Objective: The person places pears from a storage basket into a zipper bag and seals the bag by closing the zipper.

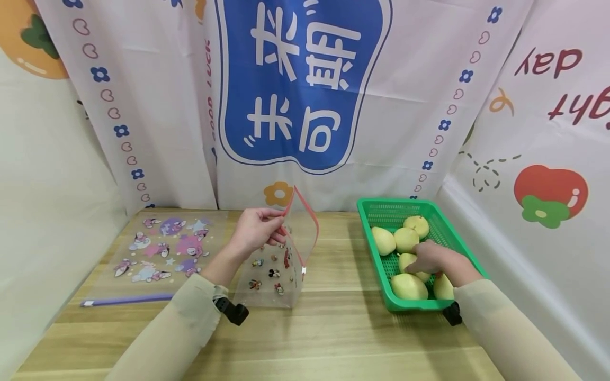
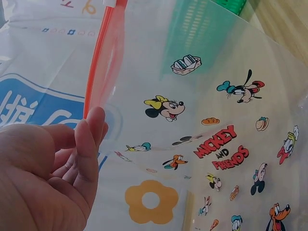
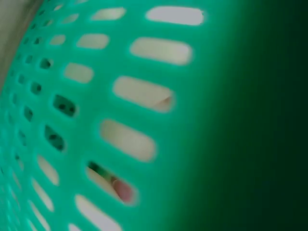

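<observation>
In the head view my left hand pinches the red-edged mouth of a clear zip bag between thumb and fingers. The bag stands on the table with its mouth spread wide, printed with cartoon characters; a white slider hangs at its near corner. The left wrist view shows the fingertips on the red zip strip. My right hand reaches into a green basket, thumb and fingers around a pale yellow pear. Through the slots of the basket wall, the right wrist view shows a fingertip.
Several other pears lie in the basket around the right hand. A second clear bag with a purple zip strip lies flat on the wooden table at left. Printed cloths hang behind and at both sides.
</observation>
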`<state>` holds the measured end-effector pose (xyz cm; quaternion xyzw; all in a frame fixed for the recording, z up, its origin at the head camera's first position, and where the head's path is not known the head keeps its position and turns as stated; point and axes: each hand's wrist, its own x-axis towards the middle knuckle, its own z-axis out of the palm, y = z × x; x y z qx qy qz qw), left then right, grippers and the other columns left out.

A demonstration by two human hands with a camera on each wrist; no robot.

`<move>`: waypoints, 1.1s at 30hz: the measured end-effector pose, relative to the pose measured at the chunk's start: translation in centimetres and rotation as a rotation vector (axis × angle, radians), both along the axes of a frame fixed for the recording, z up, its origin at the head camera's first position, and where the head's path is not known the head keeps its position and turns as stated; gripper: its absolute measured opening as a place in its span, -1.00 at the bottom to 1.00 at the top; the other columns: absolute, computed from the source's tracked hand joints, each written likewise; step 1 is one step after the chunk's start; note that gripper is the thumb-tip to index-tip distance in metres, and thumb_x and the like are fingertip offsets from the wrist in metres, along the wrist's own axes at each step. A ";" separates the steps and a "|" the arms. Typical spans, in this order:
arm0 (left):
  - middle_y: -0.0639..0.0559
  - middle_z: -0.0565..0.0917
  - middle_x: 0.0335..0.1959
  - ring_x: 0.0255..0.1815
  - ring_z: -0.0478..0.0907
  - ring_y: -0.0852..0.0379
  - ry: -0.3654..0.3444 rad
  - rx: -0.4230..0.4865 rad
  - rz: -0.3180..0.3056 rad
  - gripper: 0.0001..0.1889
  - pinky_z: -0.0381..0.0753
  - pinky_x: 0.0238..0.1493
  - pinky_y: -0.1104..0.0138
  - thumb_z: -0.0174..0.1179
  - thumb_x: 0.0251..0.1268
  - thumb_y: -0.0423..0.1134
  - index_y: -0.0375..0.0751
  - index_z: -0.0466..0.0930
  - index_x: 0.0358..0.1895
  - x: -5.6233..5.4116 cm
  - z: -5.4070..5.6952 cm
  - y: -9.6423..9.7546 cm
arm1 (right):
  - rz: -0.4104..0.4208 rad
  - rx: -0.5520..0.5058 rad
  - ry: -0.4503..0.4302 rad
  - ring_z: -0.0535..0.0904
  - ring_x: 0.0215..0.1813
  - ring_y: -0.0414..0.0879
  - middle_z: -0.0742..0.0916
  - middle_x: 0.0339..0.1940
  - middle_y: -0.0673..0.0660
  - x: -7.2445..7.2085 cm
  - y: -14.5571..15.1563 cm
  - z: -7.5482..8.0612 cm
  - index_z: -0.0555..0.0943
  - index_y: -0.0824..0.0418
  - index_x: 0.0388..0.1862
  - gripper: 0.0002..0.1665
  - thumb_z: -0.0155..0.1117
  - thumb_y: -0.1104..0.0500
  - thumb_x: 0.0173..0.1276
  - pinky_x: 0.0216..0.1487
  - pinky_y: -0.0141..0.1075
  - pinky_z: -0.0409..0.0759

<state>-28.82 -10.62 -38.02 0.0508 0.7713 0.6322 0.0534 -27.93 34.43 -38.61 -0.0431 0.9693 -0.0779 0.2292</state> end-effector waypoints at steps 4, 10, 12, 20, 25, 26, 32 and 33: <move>-0.19 0.86 -0.30 -0.49 0.81 0.17 -0.010 0.003 -0.003 -0.67 0.81 -0.41 0.37 0.22 0.68 -0.31 -0.37 0.70 0.33 0.1 0.0 0.1 | -0.022 -0.045 0.000 0.67 -0.20 0.09 0.60 0.39 0.56 0.0 0.1 -0.2 0.39 0.56 0.55 -0.07 0.48 -0.05 0.51 -0.21 -0.10 0.72; -0.16 0.86 -0.31 -0.48 0.81 0.16 -0.013 -0.005 0.004 -0.67 0.81 -0.39 0.37 0.22 0.68 -0.30 -0.33 0.72 0.33 0.3 -0.1 0.1 | 0.006 -0.061 0.044 0.67 -0.22 0.09 0.69 0.24 0.46 0.2 0.2 -0.3 0.45 0.54 0.48 -0.14 0.50 -0.01 0.49 -0.15 -0.04 0.70; -0.17 0.86 -0.30 -0.47 0.82 0.15 -0.014 -0.006 0.001 -0.67 0.82 -0.39 0.37 0.22 0.68 -0.30 -0.33 0.71 0.33 0.3 -0.2 0.1 | 0.029 -0.047 0.074 0.68 -0.15 0.12 0.71 0.19 0.45 0.2 0.2 -0.4 0.47 0.56 0.45 -0.15 0.49 -0.02 0.47 -0.08 0.02 0.70; -0.23 0.88 -0.21 -0.39 0.87 0.03 -0.011 0.011 0.003 -0.66 0.84 -0.36 0.33 0.22 0.68 -0.32 -0.37 0.69 0.35 0.2 -0.3 -0.1 | 0.030 -0.089 0.220 0.61 0.35 0.53 0.68 0.31 0.59 0.2 0.2 0.4 0.48 0.62 0.43 -0.12 0.47 -0.08 0.51 0.31 0.32 0.64; -0.22 0.88 -0.24 -0.38 0.86 0.02 -0.010 0.010 0.004 -0.66 0.82 -0.38 0.37 0.20 0.69 -0.32 -0.37 0.69 0.36 0.2 -0.2 -0.2 | -0.003 -0.159 0.337 0.51 0.39 0.60 0.63 0.34 0.65 0.0 -0.1 1.3 0.43 0.58 0.51 -0.06 0.40 -0.17 0.58 0.34 0.38 0.58; -0.22 0.88 -0.24 -0.38 0.87 0.02 -0.010 0.009 0.005 -0.66 0.82 -0.38 0.37 0.20 0.69 -0.32 -0.36 0.69 0.36 0.2 -0.2 -0.3 | -0.013 -0.181 0.360 0.51 0.38 0.59 0.62 0.34 0.66 0.0 -0.2 1.5 0.42 0.57 0.53 -0.05 0.39 -0.18 0.59 0.32 0.37 0.59; -0.23 0.88 -0.21 -0.39 0.86 0.04 -0.007 0.013 0.009 -0.66 0.84 -0.36 0.35 0.21 0.68 -0.32 -0.37 0.69 0.35 0.1 0.0 -0.3 | -0.081 -0.292 0.449 0.56 0.26 0.40 0.56 0.38 0.59 -0.5 -1.6 2.3 0.35 0.45 0.65 0.02 0.33 -0.29 0.61 0.13 0.22 0.65; -0.22 0.88 -0.21 -0.40 0.86 0.06 -0.007 0.014 0.011 -0.66 0.85 -0.35 0.33 0.21 0.68 -0.32 -0.37 0.69 0.35 0.1 0.0 -0.3 | -0.089 -0.306 0.457 0.56 0.26 0.37 0.56 0.40 0.57 -0.5 -1.9 2.5 0.34 0.42 0.66 0.02 0.32 -0.31 0.61 0.13 0.21 0.65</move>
